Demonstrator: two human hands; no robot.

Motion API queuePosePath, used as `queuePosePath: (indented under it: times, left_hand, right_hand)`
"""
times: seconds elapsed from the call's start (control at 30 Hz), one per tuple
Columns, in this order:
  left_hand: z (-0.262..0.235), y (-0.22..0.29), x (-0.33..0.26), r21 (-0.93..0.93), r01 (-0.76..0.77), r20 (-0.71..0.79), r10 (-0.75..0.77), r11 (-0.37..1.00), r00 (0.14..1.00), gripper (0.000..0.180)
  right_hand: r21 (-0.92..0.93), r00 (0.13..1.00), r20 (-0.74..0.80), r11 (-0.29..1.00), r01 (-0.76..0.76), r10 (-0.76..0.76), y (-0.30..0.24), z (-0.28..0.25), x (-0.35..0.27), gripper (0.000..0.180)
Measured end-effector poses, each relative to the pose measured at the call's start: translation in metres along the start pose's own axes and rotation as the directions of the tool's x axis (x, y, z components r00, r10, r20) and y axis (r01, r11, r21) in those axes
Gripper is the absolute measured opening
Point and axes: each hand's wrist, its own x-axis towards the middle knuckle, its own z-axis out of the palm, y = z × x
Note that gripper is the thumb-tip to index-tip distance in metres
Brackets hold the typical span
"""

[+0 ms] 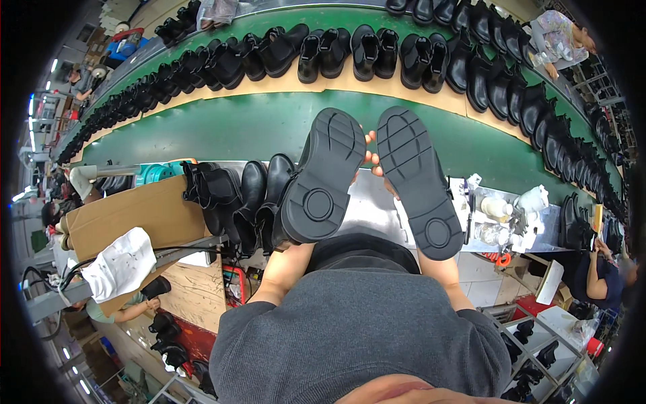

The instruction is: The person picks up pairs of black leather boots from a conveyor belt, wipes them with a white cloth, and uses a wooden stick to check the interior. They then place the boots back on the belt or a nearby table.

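Note:
Two black boots are held up side by side with their ridged soles facing me. My left hand (367,144) is closed around the left boot (319,178), its fingertips showing past the inner edge of the sole. The right boot (420,182) is in my right hand (378,169), whose fingers show along that boot's inner edge. Most of both hands is hidden behind the boots. The boots are apart from each other, toes pointing away from me, over a shiny metal worktop (377,205).
Several black boots (252,195) stand at the left beside a cardboard box (134,215). White bottles (494,207) crowd the worktop at right. Beyond runs a green conveyor (222,128) with rows of boots (367,54). Other people (562,40) work at the far right, right and left.

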Motion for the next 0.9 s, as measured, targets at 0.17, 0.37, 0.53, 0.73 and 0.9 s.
queuePosePath:
  times: [0.17,0.37,0.53,0.73,0.9]
  left_hand:
    - [-0.017,0.02,-0.002,0.052,0.064,-0.015,-0.063,0.997,0.998,0.076]
    - [-0.015,0.016,-0.01,0.105,0.058,-0.049,-0.053,0.993,0.997,0.071]
    - [0.0,-0.008,-0.003,0.237,0.068,-0.179,-0.025,0.969,0.984,0.088]
    - [-0.022,-0.032,-0.013,0.142,-0.045,0.149,0.023,0.989,0.989,0.094]
    - [-0.021,-0.038,-0.02,0.109,-0.04,0.136,0.025,0.993,0.99,0.085]
  right_hand:
    - [0.012,0.96,-0.229,0.987,-0.161,0.16,-0.023,0.004,-0.013,0.063]
    - [-0.081,0.831,-0.535,0.97,-0.228,0.151,-0.021,0.026,-0.017,0.042]
    - [-0.779,0.757,-0.611,0.348,-0.521,-0.233,-0.007,-0.082,-0.008,0.076]
    - [-0.932,0.854,-0.309,-0.044,-0.359,-0.418,0.01,-0.061,0.019,0.071]
    - [-0.925,0.898,0.319,-0.307,0.225,-0.303,0.05,0.062,0.035,0.067]
